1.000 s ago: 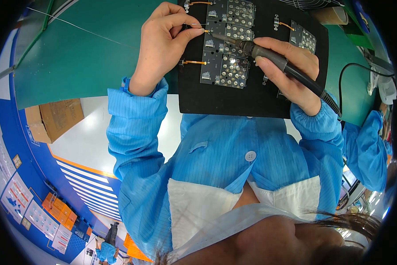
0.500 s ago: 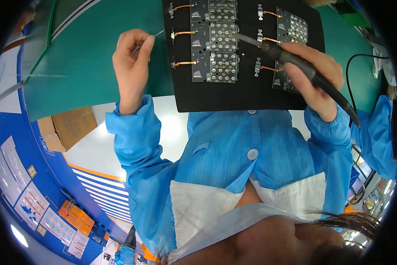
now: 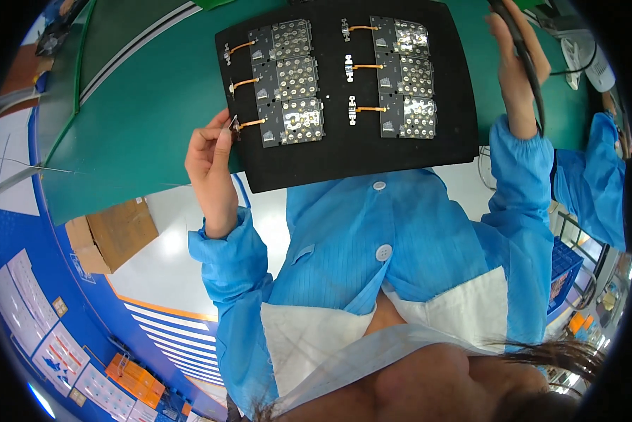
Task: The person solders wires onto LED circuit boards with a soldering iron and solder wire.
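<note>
A small metal connector (image 3: 233,124) is pinched between the fingertips of the left hand (image 3: 210,151), at the near left edge of the black tray (image 3: 344,151). From it an orange flex strip (image 3: 252,123) runs to a circuit board (image 3: 293,121). The strip is judged light, thin and easily creased, so it is best taken by its metal end. A black iron (image 3: 523,53) is gripped in the right hand (image 3: 513,63), far right, clear of the boards.

Green bench mat (image 3: 140,133) spans the upper frame, edged by a pale strip. Below it — glossy white floor (image 3: 182,274) catching overhead glare, a cardboard box (image 3: 115,235) tucked under the bench. Blue floor zone (image 3: 20,281) with striped border and posted sheets — lower left.
</note>
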Action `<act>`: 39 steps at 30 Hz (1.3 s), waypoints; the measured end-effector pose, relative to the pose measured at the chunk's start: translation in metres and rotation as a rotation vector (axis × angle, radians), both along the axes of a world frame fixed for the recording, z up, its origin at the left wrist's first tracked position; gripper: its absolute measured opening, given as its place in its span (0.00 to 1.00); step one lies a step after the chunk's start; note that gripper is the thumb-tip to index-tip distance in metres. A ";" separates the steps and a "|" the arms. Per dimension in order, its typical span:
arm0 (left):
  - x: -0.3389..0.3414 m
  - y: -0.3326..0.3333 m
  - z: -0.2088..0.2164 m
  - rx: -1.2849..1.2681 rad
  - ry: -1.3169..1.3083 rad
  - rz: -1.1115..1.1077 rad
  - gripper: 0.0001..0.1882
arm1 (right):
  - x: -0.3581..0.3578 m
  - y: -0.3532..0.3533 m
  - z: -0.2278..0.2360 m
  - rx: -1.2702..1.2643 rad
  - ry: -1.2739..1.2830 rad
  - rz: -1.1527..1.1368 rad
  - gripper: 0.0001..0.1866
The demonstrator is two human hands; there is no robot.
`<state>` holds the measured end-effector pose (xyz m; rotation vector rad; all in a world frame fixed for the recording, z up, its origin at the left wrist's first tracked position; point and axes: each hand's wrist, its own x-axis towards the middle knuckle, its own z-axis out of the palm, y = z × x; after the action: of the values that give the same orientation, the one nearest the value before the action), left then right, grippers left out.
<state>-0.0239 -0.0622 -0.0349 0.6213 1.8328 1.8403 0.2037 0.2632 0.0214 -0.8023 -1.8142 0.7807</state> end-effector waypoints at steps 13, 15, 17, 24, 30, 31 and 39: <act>0.043 0.024 0.046 0.030 0.215 -0.103 0.04 | -0.001 -0.076 0.011 0.103 -0.215 0.613 0.18; 0.063 0.036 0.054 -0.001 0.287 -0.258 0.05 | -0.016 -0.108 0.024 0.064 -0.209 0.774 0.19; 0.079 0.050 0.052 0.101 0.302 -0.339 0.05 | -0.027 -0.125 0.020 0.090 -0.116 0.862 0.19; 0.071 0.033 0.064 -0.223 0.648 -0.417 0.11 | -0.035 -0.131 0.017 -0.002 -0.156 0.900 0.21; 0.035 -0.001 0.068 -0.305 0.799 -0.294 0.07 | -0.044 -0.133 0.002 -0.251 -0.261 0.972 0.23; 0.027 -0.007 0.067 -0.330 0.742 -0.244 0.07 | -0.046 -0.134 -0.002 -0.234 -0.212 0.978 0.22; -0.003 -0.024 0.054 -0.353 0.865 0.034 0.05 | -0.064 -0.124 -0.010 0.271 -0.168 0.925 0.20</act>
<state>-0.0268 -0.0862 0.0192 1.3904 2.6183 1.2724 0.1400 0.1393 0.0110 0.2088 -2.3874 1.0095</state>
